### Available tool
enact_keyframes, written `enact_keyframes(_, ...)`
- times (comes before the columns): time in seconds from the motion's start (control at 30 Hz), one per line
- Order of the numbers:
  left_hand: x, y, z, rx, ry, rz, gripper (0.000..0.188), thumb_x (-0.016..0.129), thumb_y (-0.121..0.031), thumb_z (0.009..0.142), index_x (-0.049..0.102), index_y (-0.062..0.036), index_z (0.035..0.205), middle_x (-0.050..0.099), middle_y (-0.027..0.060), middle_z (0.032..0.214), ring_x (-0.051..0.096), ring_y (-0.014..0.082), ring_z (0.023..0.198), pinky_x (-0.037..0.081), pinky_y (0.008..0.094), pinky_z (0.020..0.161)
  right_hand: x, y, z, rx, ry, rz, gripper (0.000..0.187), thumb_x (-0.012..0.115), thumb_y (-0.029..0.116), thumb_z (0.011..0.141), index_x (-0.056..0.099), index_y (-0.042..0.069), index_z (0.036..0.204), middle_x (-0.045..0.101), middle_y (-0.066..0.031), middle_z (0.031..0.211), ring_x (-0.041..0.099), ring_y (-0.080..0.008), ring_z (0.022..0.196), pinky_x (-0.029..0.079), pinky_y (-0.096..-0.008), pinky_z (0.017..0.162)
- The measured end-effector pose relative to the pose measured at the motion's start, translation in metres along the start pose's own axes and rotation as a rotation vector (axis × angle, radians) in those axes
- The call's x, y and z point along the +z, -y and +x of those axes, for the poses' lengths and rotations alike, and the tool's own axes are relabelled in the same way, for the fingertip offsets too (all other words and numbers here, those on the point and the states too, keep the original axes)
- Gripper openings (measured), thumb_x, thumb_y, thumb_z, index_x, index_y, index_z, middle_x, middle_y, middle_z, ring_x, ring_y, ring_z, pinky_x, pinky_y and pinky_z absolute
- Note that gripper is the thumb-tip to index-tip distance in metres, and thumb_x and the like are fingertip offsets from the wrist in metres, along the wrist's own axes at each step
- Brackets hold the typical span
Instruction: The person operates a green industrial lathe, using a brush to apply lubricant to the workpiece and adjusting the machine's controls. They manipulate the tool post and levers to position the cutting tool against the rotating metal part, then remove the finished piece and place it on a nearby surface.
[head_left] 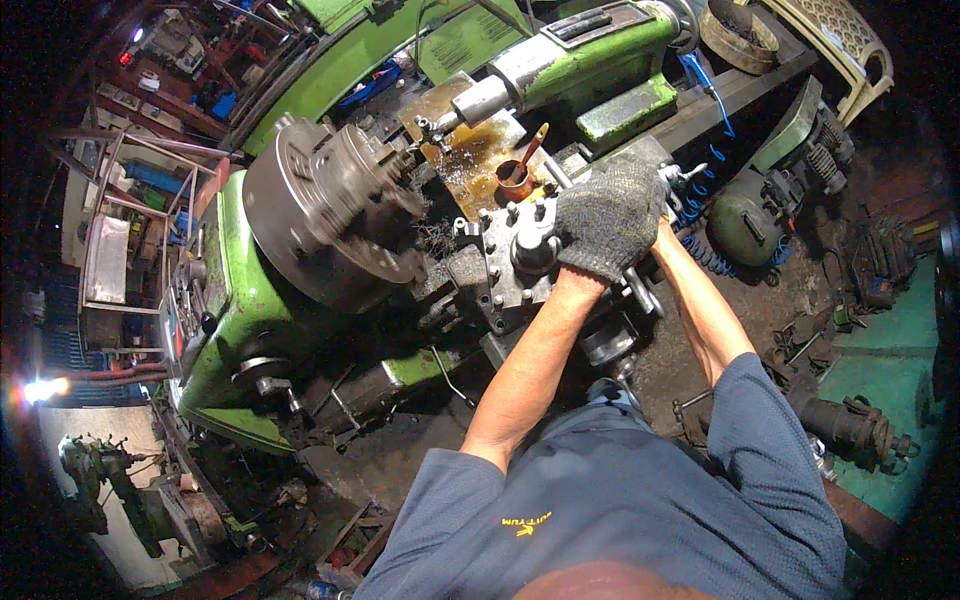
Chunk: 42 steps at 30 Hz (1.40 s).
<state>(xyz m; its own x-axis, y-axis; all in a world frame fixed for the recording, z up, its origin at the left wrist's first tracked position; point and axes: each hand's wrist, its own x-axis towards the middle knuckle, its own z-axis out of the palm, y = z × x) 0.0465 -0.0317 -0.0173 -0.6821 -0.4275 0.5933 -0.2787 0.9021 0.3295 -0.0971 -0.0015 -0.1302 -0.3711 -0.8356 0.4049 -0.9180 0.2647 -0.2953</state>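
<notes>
Tool post point(508, 266) | square grey metal, bolt-studded | gloved fingers point(622, 185): grip hidden, can't say

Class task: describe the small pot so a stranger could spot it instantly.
Start at the big green machine and find the dark-gloved left hand. Just up and left of it sits a small reddish-brown pot. A slanting red handle pokes out, unlike the grey metal block nearby.
</notes>
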Motion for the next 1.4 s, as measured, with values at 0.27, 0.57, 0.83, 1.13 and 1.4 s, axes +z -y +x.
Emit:
enact_keyframes(0.27, -0.003, 0.0, 0.0, 0.0, -0.012, 0.003, 0.018, 0.063, -0.025, 0.082, 0.069, -0.0102, 0.089, 0.066, 0.0125, 0.08, 0.065, 0.0307, 0.069, 0.05, 0.0455, 0.056, 0.0, 0.002, 0.0, -0.005, -0.003, 0.004, 0.026, 0.068, 0.022, 0.082, 0.072, 0.009, 0.104, 0.071, -0.0143, 0.104, 0.066, -0.031, 0.102, 0.05, -0.0404, 0.092)
enact_keyframes(0.57, -0.001, -0.001, 0.0, -0.023, 0.034, 0.019, 0.019, 0.062, -0.025, 0.084, 0.07, -0.0101, 0.092, 0.067, 0.0131, 0.083, 0.066, 0.0306, 0.072, 0.052, 0.0448, 0.059, -0.001, 0.001, 0.0, -0.01, 0.002, 0.004, 0.026, 0.068, 0.021, 0.083, 0.072, 0.009, 0.106, 0.071, -0.014, 0.105, 0.066, -0.0305, 0.103, 0.05, -0.0401, 0.093)
enact_keyframes(0.83, 0.002, 0.0, 0.0, 0.0, -0.017, -0.007, 0.019, 0.062, -0.025, 0.084, 0.07, -0.0098, 0.091, 0.067, 0.0131, 0.083, 0.066, 0.0313, 0.072, 0.052, 0.0455, 0.061, -0.001, 0.001, -0.001, -0.006, -0.003, 0.006, 0.027, 0.068, 0.02, 0.083, 0.072, 0.009, 0.107, 0.071, -0.0138, 0.106, 0.065, -0.0301, 0.104, 0.05, -0.0399, 0.094)
enact_keyframes(1.13, -0.007, -0.004, 0.001, -0.017, -0.011, 0.0, 0.017, 0.063, -0.023, 0.08, 0.069, -0.0107, 0.089, 0.066, 0.0127, 0.08, 0.065, 0.031, 0.071, 0.051, 0.0459, 0.057, 0.0, 0.002, -0.001, -0.012, -0.003, 0.011, 0.027, 0.068, 0.018, 0.083, 0.073, 0.009, 0.109, 0.071, -0.0136, 0.108, 0.065, -0.0296, 0.105, 0.049, -0.0396, 0.095)
enact_keyframes(1.4, 0.0, 0.0, -0.001, -0.001, -0.023, 0.018, 0.017, 0.063, -0.024, 0.079, 0.069, -0.0109, 0.089, 0.066, 0.0122, 0.081, 0.065, 0.0304, 0.07, 0.051, 0.0456, 0.056, -0.002, 0.0, 0.0, -0.015, -0.006, 0.009, 0.028, 0.068, 0.017, 0.084, 0.073, 0.009, 0.11, 0.07, -0.0134, 0.109, 0.065, -0.0291, 0.105, 0.049, -0.0394, 0.096)
